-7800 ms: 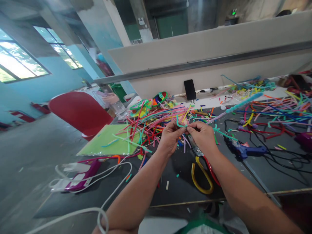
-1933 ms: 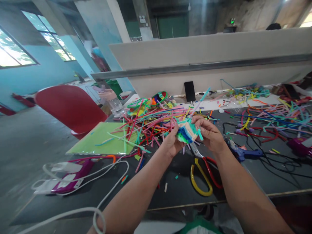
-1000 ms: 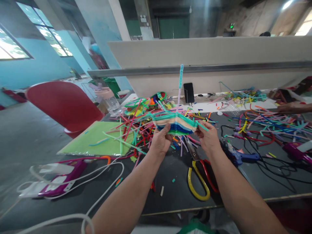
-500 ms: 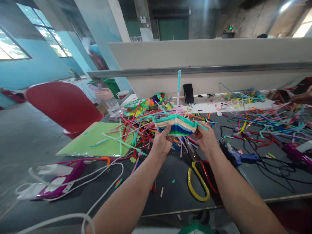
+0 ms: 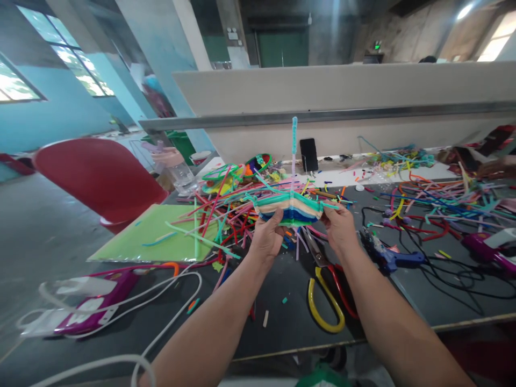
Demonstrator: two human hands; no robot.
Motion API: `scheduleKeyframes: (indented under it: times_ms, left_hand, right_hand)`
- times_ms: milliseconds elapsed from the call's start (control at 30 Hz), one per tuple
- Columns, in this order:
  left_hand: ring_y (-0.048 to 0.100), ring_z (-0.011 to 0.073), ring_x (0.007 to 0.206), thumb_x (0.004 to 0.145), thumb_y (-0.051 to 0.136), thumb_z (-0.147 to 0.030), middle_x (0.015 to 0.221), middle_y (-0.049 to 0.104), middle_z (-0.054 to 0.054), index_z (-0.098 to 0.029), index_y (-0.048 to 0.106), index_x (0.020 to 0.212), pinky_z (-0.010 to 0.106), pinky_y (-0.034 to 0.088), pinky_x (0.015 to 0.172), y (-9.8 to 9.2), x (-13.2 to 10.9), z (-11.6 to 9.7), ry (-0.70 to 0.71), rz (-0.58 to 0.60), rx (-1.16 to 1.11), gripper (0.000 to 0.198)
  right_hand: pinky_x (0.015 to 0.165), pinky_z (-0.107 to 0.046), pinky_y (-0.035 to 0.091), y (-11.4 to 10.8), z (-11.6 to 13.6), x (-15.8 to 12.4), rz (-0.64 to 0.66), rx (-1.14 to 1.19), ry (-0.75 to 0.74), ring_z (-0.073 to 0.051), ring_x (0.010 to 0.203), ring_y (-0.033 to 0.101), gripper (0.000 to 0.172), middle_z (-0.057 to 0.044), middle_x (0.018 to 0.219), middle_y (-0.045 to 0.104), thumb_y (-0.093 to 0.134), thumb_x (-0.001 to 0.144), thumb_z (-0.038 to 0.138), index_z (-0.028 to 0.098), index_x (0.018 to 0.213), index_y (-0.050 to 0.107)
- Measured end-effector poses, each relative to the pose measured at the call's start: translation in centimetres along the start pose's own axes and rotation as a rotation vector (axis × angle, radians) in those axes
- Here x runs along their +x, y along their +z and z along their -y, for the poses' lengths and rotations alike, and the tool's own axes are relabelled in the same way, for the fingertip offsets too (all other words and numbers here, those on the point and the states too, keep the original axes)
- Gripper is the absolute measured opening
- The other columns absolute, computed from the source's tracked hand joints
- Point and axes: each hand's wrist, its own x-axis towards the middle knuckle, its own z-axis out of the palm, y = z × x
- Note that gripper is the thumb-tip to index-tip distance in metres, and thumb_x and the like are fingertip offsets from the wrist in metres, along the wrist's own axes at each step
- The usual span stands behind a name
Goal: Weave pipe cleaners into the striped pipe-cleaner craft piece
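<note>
Between my two hands is a pipe-cleaner craft (image 5: 291,207), striped in teal, cream, blue and green, with a tall lilac and light-blue stem rising from its middle. My left hand (image 5: 267,234) pinches its lower left end, thumb on the front face. The fingers of my right hand (image 5: 339,223) close on its right end, where a teal pipe-cleaner tip sticks out. The craft is held above the dark table. Scissors (image 5: 325,293) with one yellow and one red handle lie below, partly behind my right forearm. Loose pipe cleaners (image 5: 237,215) are heaped behind my left hand.
A blue glue gun (image 5: 397,260) with black cables lies at the right. Power strips (image 5: 97,305) sit at both sides. A green sheet (image 5: 153,236), a bottle (image 5: 173,166) and a phone (image 5: 308,155) stand or lie around. Another person's hand (image 5: 497,167) is at far right.
The whole view has shifted slightly, so things appear a little further left. Both hands keep their hold on the craft, with hardly any other movement.
</note>
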Motion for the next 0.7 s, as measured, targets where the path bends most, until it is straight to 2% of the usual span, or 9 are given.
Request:
scheduleKeyframes:
  times_ms: [167, 433, 500, 700]
  left_hand:
    - [0.068, 0.0211, 0.092, 0.061, 0.081, -0.022, 0.099, 0.072, 0.003, -0.022, 0.067, 0.100, 0.034, 0.055, 0.082, 0.1, -0.1, 0.3, 0.002, -0.019, 0.020, 0.041]
    - [0.068, 0.0244, 0.093, 0.056, 0.083, -0.022, 0.096, 0.073, 0.004, -0.019, 0.069, 0.093, 0.038, 0.054, 0.083, 0.8, -0.7, 1.2, -0.028, -0.017, 0.036, 0.040]
    - [0.068, 0.0242, 0.092, 0.057, 0.083, -0.021, 0.096, 0.073, 0.005, -0.019, 0.069, 0.094, 0.038, 0.054, 0.083, 0.8, -0.8, 1.2, -0.030, -0.007, 0.041, 0.039]
    - [0.068, 0.0201, 0.090, 0.061, 0.081, -0.022, 0.096, 0.073, 0.003, -0.020, 0.068, 0.093, 0.034, 0.054, 0.082, -0.1, -0.2, 1.2, -0.004, -0.057, 0.043, 0.035]
  right_hand:
    - [0.062, -0.025, 0.043, 0.1, -0.2, -0.1, -0.031, -0.065, -0.015, -0.010, 0.058, 0.051, 0.019, 0.005, 0.063, 0.059, 0.072, 0.065, 0.034, 0.018, 0.071, 0.062]
    - [0.048, -0.022, 0.026, -0.4, -1.3, 0.1, -0.162, -0.225, -0.085, -0.009, 0.048, 0.030, 0.029, 0.008, 0.052, 0.035, 0.060, 0.073, 0.042, 0.021, 0.060, 0.044]
    - [0.048, -0.023, 0.027, -0.5, -1.5, 0.2, -0.179, -0.243, -0.054, -0.009, 0.048, 0.031, 0.027, 0.008, 0.052, 0.037, 0.059, 0.073, 0.041, 0.022, 0.061, 0.045]
    - [0.053, -0.024, 0.035, -0.2, -1.5, 0.1, -0.103, -0.165, 0.035, -0.009, 0.050, 0.039, 0.022, 0.006, 0.058, 0.053, 0.061, 0.070, 0.040, 0.020, 0.064, 0.052]
